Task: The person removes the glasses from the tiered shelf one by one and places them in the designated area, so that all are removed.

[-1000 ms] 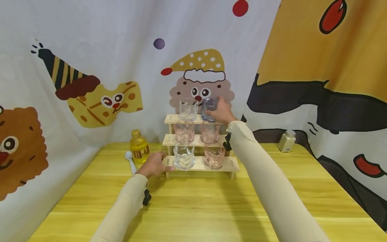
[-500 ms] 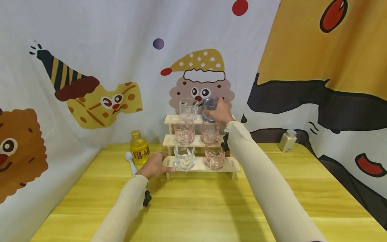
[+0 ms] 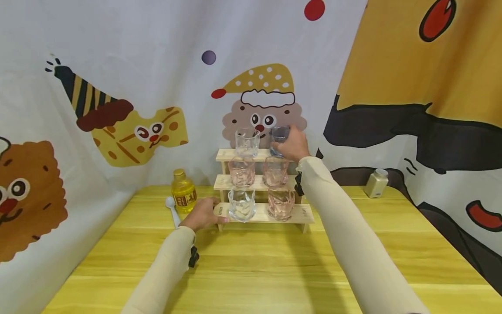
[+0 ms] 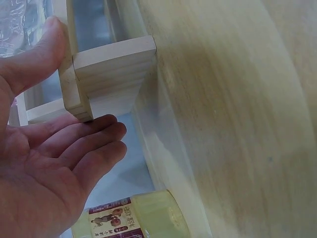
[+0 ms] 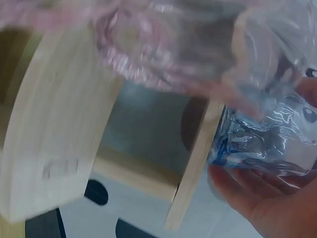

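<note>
A three-step wooden stand (image 3: 301, 213) bears two glasses on each step. On the top step, my right hand (image 3: 294, 144) grips a blue glass (image 3: 277, 136) beside a clear glass (image 3: 247, 141); the right wrist view shows fingers (image 5: 237, 196) around the blue glass (image 5: 262, 141), whose base is at the board's edge. Pink glasses (image 3: 241, 173) (image 3: 276, 173) fill the middle step. Below them are a clear glass (image 3: 241, 207) and a pink glass (image 3: 280, 207). My left hand (image 3: 201, 213) holds the lowest step's left end, thumb on the board (image 4: 74, 91), fingers beneath.
Left of the stand, a yellow oil bottle (image 3: 183, 194) stands near my left hand, with a pale spoon (image 3: 171, 207) lying beside it. A small white-capped jar (image 3: 376, 184) stands at the table's back right. Behind everything hangs a printed cloth (image 3: 164, 65).
My right hand has shifted the blue glass slightly to the right along the top step, widening the gap to the clear glass. My left hand stays on the stand.
</note>
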### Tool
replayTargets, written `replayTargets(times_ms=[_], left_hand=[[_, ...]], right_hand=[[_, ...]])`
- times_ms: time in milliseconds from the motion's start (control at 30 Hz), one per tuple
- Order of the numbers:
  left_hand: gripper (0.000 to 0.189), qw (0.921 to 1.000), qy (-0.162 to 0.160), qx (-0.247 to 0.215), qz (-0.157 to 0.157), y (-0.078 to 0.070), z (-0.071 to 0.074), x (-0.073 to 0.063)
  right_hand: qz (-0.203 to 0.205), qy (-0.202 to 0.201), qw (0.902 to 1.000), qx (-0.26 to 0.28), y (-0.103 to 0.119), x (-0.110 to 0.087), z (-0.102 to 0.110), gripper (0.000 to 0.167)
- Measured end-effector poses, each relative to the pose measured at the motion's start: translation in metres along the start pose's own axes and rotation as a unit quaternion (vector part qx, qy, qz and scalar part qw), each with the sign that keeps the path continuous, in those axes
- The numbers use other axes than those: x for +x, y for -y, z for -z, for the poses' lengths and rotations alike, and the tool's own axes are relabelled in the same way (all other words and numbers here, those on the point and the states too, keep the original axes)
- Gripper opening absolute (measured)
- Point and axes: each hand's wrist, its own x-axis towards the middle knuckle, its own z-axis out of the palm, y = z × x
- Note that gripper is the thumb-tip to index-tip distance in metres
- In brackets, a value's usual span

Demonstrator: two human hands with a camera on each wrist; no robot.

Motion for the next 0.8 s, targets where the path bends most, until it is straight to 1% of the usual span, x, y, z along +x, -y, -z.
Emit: replayTargets(times_ms=[100, 300, 467, 567, 800], left_hand=[[0.069, 1.0000, 0.001, 0.005, -0.006, 0.000, 0.000, 0.000], [0.071, 0.9999, 0.007, 0.006, -0.011, -0.001, 0.000, 0.000], [0.071, 0.9998, 0.005, 0.004, -0.016, -0.002, 0.000, 0.000], [0.070, 0.9999, 0.005, 0.001, -0.014, -0.002, 0.001, -0.001], [0.073, 0.9999, 0.005, -0.001, -0.012, 0.000, 0.001, -0.002]], right_hand=[[0.000, -0.006, 0.9999, -0.015, -0.005, -0.001, 0.010, 0.081], [0.004, -0.014, 0.9997, -0.017, -0.014, -0.009, 0.029, 0.082], [-0.009, -0.016, 0.9994, -0.029, -0.019, -0.016, 0.044, 0.081], [-0.023, -0.015, 0.9989, -0.040, -0.022, -0.020, 0.054, 0.083], [-0.027, -0.004, 0.9977, -0.062, -0.034, -0.028, 0.076, 0.090]])
